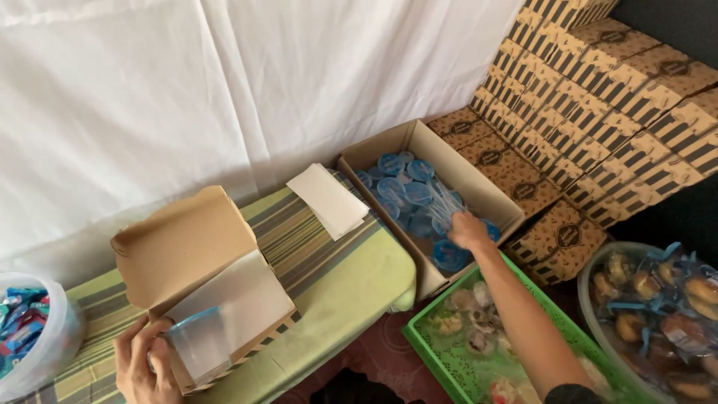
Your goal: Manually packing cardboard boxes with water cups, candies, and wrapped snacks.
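White cloth backs a striped table (329,277). Left hand (138,366) grips the open, still-empty snack box (202,288); beyond it, right hand (467,230) closes on a cup in the carton (479,187).

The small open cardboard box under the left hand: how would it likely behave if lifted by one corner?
The cardboard box looks thin-walled and nearly empty, so probably light. Its lid stands open, which may flop or shift the balance. Held by the left hand at one corner, it could likely flex or tilt.

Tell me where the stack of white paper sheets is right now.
In the head view, the white paper sheets lie at the far end of the striped cloth, between the open small carton and the cardboard box of blue-lidded cups.
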